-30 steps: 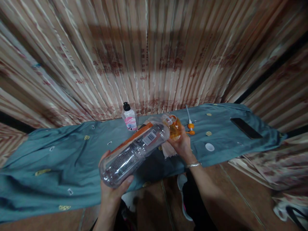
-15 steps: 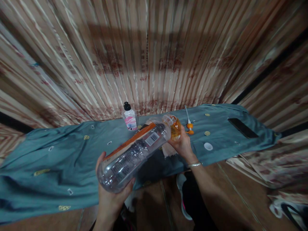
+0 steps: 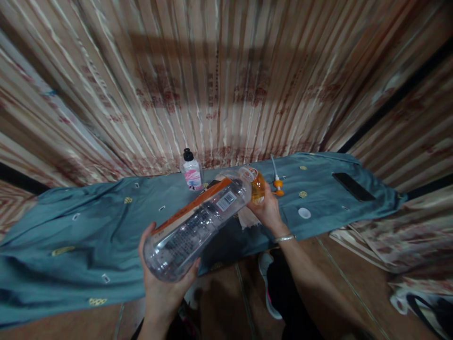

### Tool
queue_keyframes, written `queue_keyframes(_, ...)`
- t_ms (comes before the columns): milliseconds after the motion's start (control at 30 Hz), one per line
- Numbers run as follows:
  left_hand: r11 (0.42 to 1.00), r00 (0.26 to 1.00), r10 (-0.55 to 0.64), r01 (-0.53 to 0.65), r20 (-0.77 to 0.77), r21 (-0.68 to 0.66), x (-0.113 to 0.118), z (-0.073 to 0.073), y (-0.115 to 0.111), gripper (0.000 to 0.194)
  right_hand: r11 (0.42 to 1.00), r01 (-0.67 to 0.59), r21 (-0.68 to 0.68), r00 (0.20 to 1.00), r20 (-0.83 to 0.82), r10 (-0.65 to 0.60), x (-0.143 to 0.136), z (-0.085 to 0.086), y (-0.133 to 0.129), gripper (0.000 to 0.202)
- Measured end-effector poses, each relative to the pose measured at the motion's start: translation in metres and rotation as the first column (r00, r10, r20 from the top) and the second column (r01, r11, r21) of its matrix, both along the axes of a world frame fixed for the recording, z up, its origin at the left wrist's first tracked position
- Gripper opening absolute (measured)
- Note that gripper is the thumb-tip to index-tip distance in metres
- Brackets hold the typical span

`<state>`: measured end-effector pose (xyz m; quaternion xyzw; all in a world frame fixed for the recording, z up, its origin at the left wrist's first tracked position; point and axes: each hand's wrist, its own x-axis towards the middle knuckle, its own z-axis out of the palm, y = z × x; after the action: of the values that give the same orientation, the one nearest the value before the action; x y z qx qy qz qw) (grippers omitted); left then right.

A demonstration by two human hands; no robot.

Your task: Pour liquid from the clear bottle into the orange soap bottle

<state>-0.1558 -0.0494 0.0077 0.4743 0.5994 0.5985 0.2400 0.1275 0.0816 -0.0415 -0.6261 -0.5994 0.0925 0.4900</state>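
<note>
A large clear bottle (image 3: 198,231) with an orange label and a barcode is tilted, its base at the lower left and its neck at the upper right. My left hand (image 3: 164,283) is wrapped round its base. Beside the neck, my right hand (image 3: 267,210) grips a smaller container of orange liquid (image 3: 257,186). The bottle's mouth is at the top of that container; whether they touch cannot be made out. An orange pump with a clear tube (image 3: 278,184) lies just right of my right hand.
A small bottle with a black cap (image 3: 192,174) stands at the back. The teal cloth (image 3: 116,236) covers the long surface. On its right lie a white round lid (image 3: 304,213) and a black phone (image 3: 353,187). A pale cloth (image 3: 249,219) lies below my right hand. Pleated curtains (image 3: 219,94) hang behind.
The view has shifted slightly. Both hands keep their hold, and the large bottle stays tilted with its neck at the smaller container.
</note>
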Motion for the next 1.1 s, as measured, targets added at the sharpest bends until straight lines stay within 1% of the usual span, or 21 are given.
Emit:
queue_keyframes(200, 0.999, 0.999, -0.027, 0.025, 0.047, 0.025, 0.004, 0.006, 0.000, 0.115, 0.999, 0.019, -0.032, 1.000, -0.002, -0.019, 0.001, -0.001, 0.002, 0.085)
queue_keyframes(300, 0.998, 0.997, -0.051, 0.050, 0.051, 0.024, 0.005, 0.005, 0.000, 0.116, 0.999, 0.023, -0.047, 1.000, -0.006, -0.024, 0.002, 0.000, 0.003, 0.089)
queue_keyframes(467, 1.000, 0.996, -0.030, 0.029, 0.088, 0.009, 0.008, 0.005, -0.002, 0.120, 0.999, 0.016, -0.051, 1.000, -0.001, -0.016, 0.002, 0.003, 0.003, 0.099)
queue_keyframes(600, 1.000, 0.995, -0.022, 0.022, 0.093, -0.001, 0.012, 0.008, -0.002, 0.120, 0.998, 0.007, -0.057, 1.000, 0.003, -0.007, 0.002, 0.004, 0.004, 0.092)
queue_keyframes(767, 1.000, 0.997, -0.006, 0.006, 0.082, 0.008, 0.011, 0.009, 0.000, 0.122, 1.000, -0.002, -0.014, 1.000, 0.009, 0.003, 0.002, 0.003, 0.005, 0.083)
queue_keyframes(967, 1.000, 0.998, 0.012, -0.012, 0.065, 0.007, 0.012, 0.012, 0.000, 0.118, 0.999, -0.032, -0.002, 0.999, -0.006, 0.032, 0.002, 0.006, 0.004, 0.079)
queue_keyframes(1100, 1.000, 0.998, 0.019, -0.020, 0.060, 0.018, 0.010, 0.011, 0.001, 0.118, 0.999, -0.035, 0.008, 0.999, -0.023, 0.036, 0.000, 0.008, 0.004, 0.079)
